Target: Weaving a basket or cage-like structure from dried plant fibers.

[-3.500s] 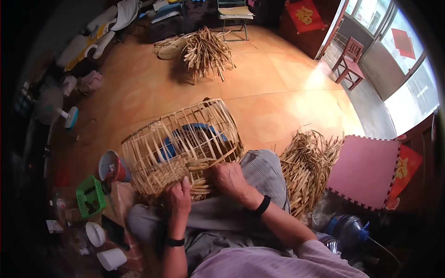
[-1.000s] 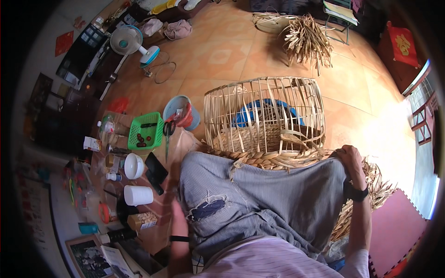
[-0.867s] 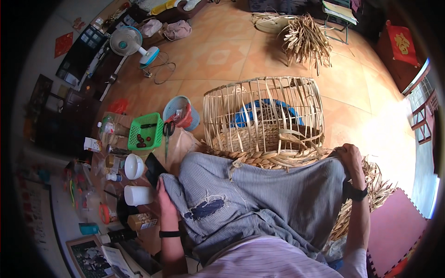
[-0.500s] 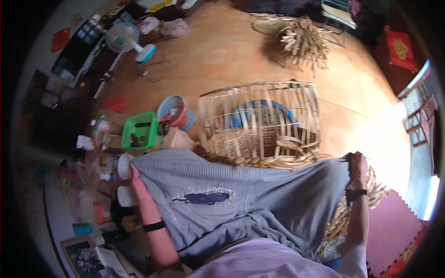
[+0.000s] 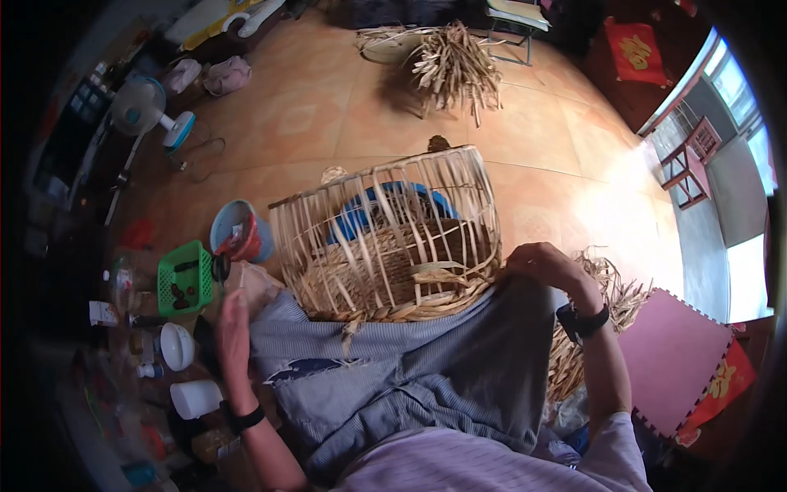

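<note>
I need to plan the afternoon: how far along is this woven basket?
The basket has a woven bottom and a braided rim band. Its upright stakes stand bare, so the walls are unwoven. Right hand touches the rim; left hand holds the grey cloth. Loose strips lie beside.

Daylight glare from the right; dim, perhaps blurred, fisheye-bent left edge.

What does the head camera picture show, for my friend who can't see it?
A person looks down at a half-woven straw basket resting against a grey striped cloth on their lap. The right hand touches the cloth beside the basket's rim and the left hand pulls the cloth's other edge. A green tray and bowls sit on the left.
</note>
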Motion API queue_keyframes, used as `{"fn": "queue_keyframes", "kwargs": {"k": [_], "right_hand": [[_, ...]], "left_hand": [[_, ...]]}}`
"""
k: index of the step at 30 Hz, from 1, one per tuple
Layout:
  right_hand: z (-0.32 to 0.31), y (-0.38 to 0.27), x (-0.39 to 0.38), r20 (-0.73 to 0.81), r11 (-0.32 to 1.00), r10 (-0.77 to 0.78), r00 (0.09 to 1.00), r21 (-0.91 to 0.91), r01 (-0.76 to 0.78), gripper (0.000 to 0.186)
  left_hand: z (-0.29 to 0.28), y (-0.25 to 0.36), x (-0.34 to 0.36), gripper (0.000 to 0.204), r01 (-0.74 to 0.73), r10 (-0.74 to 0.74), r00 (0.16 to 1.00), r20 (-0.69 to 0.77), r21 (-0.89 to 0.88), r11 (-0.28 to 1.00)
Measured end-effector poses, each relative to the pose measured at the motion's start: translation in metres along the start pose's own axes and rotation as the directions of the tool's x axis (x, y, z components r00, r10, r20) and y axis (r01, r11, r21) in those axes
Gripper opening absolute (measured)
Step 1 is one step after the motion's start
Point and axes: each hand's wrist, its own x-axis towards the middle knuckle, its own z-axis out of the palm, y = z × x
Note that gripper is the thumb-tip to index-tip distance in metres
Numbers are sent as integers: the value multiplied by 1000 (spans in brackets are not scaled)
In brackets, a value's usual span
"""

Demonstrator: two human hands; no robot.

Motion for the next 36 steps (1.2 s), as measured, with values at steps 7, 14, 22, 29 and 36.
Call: {"fn": "queue_keyframes", "kwargs": {"k": [7,14,22,29,36], "right_hand": [[19,-98,14,-273,960,100,957,-228,-165,26],[91,-140,33,-332,997,15,943,75,11,31],[86,-123,79,-454,992,94,886,114,-47,23],[71,-130,96,-410,988,97,907,147,-39,21],[71,-127,101,-433,993,88,897,114,-42,22]], "left_hand": [[4,-13,29,39,263,-223,880,419,-41,964],[15,-15,56,15,-36,112,897,427,-181,983],[-8,28,81,17,-70,11,996,84,733,677],[23,140,-9,34,-409,368,838,403,16,912],[23,164,-55,50,-221,204,975,93,234,947]]}}
